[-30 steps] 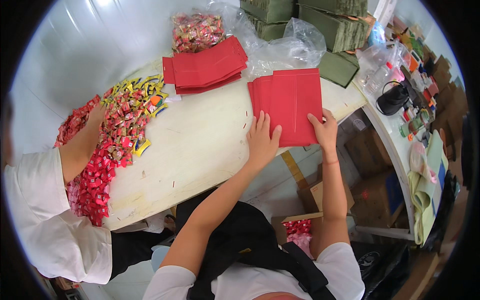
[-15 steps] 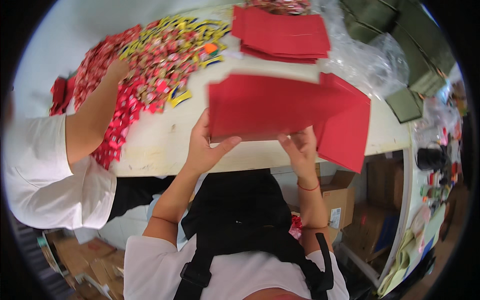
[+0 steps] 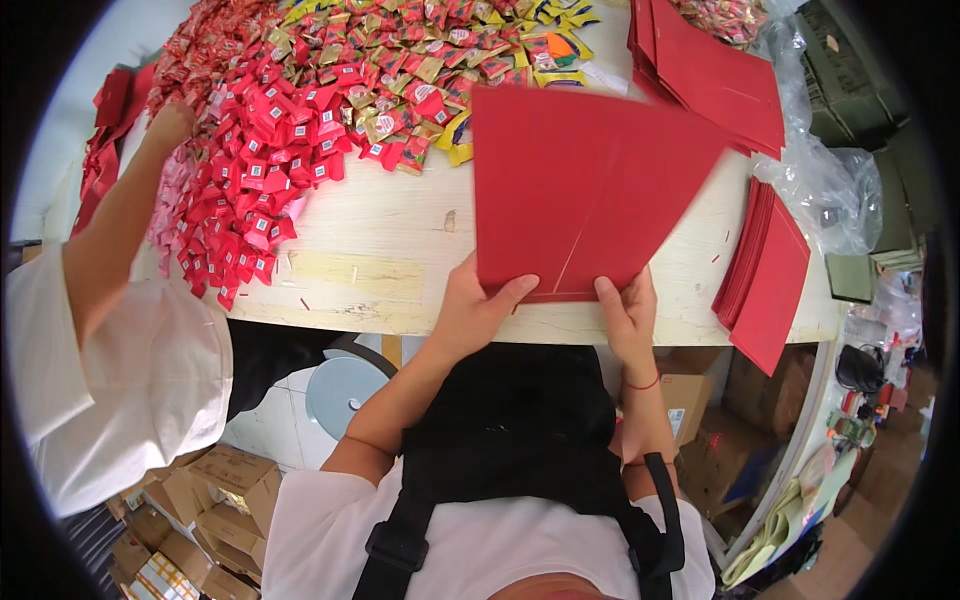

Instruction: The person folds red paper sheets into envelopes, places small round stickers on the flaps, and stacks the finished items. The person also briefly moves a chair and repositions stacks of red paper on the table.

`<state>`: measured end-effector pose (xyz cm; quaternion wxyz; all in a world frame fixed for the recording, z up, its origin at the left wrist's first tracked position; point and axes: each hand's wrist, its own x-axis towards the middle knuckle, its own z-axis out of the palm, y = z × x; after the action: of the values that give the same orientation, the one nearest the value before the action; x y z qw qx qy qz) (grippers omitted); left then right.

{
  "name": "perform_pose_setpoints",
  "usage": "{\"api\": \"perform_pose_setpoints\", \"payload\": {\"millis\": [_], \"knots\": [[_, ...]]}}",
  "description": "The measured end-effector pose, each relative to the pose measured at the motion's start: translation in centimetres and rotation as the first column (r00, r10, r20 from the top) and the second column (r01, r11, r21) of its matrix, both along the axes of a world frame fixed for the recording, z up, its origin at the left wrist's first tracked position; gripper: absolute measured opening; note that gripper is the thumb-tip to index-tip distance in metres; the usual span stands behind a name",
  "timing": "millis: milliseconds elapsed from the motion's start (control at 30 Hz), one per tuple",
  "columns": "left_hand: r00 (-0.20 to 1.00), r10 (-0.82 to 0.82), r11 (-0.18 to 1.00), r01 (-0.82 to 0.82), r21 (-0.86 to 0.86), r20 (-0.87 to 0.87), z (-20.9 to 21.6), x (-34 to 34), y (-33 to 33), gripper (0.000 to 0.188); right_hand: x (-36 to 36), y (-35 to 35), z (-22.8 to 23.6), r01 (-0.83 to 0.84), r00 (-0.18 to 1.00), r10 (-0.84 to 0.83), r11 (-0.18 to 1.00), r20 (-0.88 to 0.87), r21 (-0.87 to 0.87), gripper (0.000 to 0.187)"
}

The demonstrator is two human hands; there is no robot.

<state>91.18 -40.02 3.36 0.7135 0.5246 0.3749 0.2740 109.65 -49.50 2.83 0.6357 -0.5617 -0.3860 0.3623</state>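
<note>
A flat red card piece (image 3: 590,190), like a folded-flat packet with a crease line down its face, is held up between my two hands over the table's front part. My left hand (image 3: 485,305) pinches its lower left corner, thumb on the near face. At its lower right edge, my right hand (image 3: 630,312) grips it in the same way, with a thin red string round the wrist. The fingers behind the card are mostly hidden. To the right of my hands lies a fanned stack of similar red pieces (image 3: 775,290).
Another red stack (image 3: 715,80) lies at the back right, beside crumpled clear plastic (image 3: 850,200). Wrapped sweets (image 3: 270,150) in red, gold and yellow heap the pale table (image 3: 390,230) at left. A co-worker's arm (image 3: 125,215) reaches into them. Cardboard boxes (image 3: 745,440) stand below.
The red card has been raised and tipped so more of its face shows, with both hands still on it. My view has shifted left, bringing more sweets into sight.
</note>
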Motion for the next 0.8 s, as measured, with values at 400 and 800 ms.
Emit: {"api": "perform_pose_setpoints", "payload": {"millis": [400,800], "knots": [[0.910,-0.167,0.446,0.414,0.794,-0.380,0.1,-5.9,-1.8,0.062,-1.4,-5.7,2.0,0.043,0.930,-0.169,0.932,-0.327,-0.360,0.041],[0.919,0.065,0.188,0.372,0.909,-0.389,-2.9,-3.9,-3.1,0.043,3.3,-9.3,2.6,-0.030,0.421,0.230,0.970,0.877,-0.240,0.069]]}}
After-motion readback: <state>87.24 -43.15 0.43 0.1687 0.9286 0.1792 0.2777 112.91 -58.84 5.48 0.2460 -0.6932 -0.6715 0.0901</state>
